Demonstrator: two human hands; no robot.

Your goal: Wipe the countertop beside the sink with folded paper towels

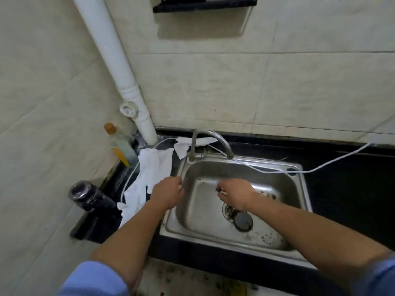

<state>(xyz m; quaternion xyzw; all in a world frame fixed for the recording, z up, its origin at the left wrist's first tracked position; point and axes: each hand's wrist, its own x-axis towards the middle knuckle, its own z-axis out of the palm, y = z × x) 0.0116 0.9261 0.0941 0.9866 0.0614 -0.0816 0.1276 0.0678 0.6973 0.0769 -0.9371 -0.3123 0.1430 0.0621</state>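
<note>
Crumpled white paper towels (149, 174) lie spread on the black countertop (119, 178) left of the steel sink (213, 231). Another paper towel (183, 147) lies behind the faucet (210, 138). My left hand (166, 194) hovers at the sink's left rim, right beside the towels. Its fingers are curled, and a white sliver shows at the fingertips. My right hand (235, 196) is over the basin above the drain (229, 210), fingers pinched on a small white scrap that looks like paper towel.
A white cable (320, 167) runs from the right across the sink's back rim. A dark flask (89, 195) and an orange-capped bottle (119, 144) stand against the left wall. A white pipe (136, 103) descends in the corner. A black plug (243, 221) lies in the basin.
</note>
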